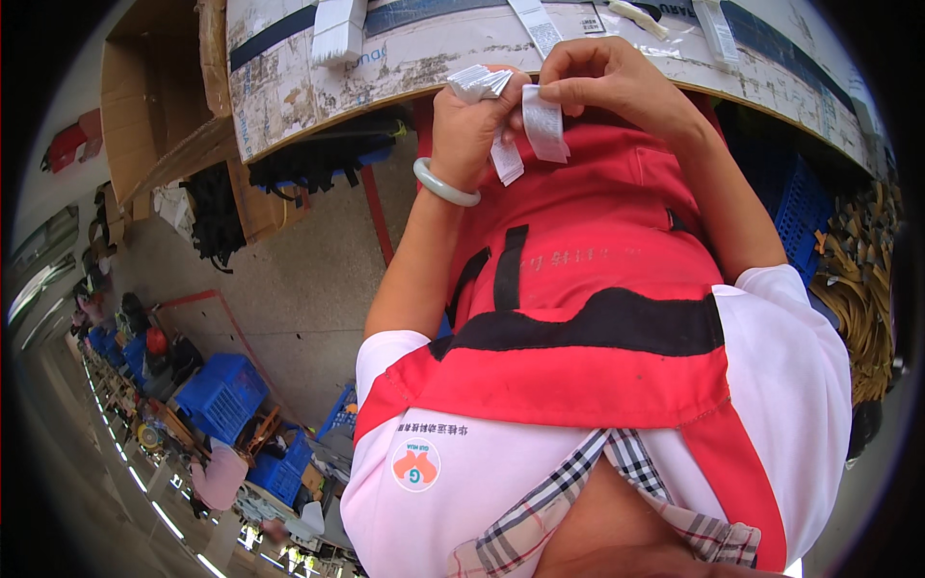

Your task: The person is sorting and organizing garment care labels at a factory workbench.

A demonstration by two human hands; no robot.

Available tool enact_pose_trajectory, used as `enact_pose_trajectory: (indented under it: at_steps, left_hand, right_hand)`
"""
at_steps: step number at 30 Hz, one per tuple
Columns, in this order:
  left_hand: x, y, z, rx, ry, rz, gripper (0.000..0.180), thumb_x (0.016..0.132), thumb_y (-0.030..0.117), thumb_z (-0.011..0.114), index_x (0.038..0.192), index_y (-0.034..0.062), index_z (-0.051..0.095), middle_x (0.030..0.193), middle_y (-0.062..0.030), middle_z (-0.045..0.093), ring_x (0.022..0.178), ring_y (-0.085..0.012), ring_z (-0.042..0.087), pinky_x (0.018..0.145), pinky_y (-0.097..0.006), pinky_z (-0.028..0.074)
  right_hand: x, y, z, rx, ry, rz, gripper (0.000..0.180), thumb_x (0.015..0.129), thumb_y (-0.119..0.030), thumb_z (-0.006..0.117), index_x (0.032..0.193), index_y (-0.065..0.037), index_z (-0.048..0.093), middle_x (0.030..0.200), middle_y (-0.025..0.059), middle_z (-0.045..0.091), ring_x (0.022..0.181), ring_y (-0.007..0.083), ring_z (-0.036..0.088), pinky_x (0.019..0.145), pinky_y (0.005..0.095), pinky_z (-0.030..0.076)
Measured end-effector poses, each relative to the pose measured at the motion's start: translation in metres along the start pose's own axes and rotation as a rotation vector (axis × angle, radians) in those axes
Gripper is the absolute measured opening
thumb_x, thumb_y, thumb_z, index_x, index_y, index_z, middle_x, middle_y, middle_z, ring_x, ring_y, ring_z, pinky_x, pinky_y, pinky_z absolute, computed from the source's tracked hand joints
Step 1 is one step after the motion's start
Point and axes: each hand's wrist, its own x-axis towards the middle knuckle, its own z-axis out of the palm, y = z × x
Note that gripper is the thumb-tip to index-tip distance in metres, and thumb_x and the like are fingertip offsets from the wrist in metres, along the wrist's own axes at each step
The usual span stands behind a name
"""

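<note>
My left hand [469, 130], with a pale bangle at the wrist, is closed round a bundle of folded white labels [479, 85]. The folded ends fan out above its fingers, and more label tails [507, 159] hang below. Beside it, my right hand [617, 85] pinches the top of a white printed label strip [545, 125] between thumb and fingertips. The strip curves down in front of my red apron [588, 212]. Both hands are held close together just off the near edge of the table [424, 67]. Where the strip meets my left fingers is partly hidden.
On the table lie a stack of white labels [339, 34] and two more white strips [537, 24], [715, 34]. An open cardboard box [159, 91] stands at the left. Black straps [323, 154] sit under the table. At the right are a blue crate [798, 207] and brown strips [859, 279].
</note>
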Motion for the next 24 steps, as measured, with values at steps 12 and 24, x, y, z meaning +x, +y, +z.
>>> enact_pose_trajectory:
  at_steps: [12, 24]
  left_hand:
    - [-0.004, -0.008, 0.003, -0.316, -0.16, -0.179, 0.035, 0.088, 0.032, 0.071, 0.1, 0.0005, 0.063, 0.076, -0.0068, 0.064, 0.068, -0.0155, 0.065, 0.059, -0.025, 0.052]
    - [-0.008, -0.014, -0.003, -0.342, -0.14, -0.251, 0.012, 0.092, 0.011, 0.063, 0.098, 0.001, 0.061, 0.076, -0.0061, 0.062, 0.063, -0.0164, 0.063, 0.052, -0.027, 0.05]
  right_hand:
    - [0.004, 0.026, 0.032, -0.094, 0.305, -0.123, 0.019, 0.094, -0.015, 0.063, 0.102, 0.002, 0.067, 0.077, 0.004, 0.064, 0.063, 0.0095, 0.06, 0.063, 0.0226, 0.05]
    - [-0.006, 0.018, 0.041, -0.39, 0.219, -0.236, 0.034, 0.094, -0.021, 0.062, 0.126, -0.012, 0.061, 0.099, 0.0103, 0.056, 0.091, 0.0255, 0.06, 0.08, 0.0311, 0.05]
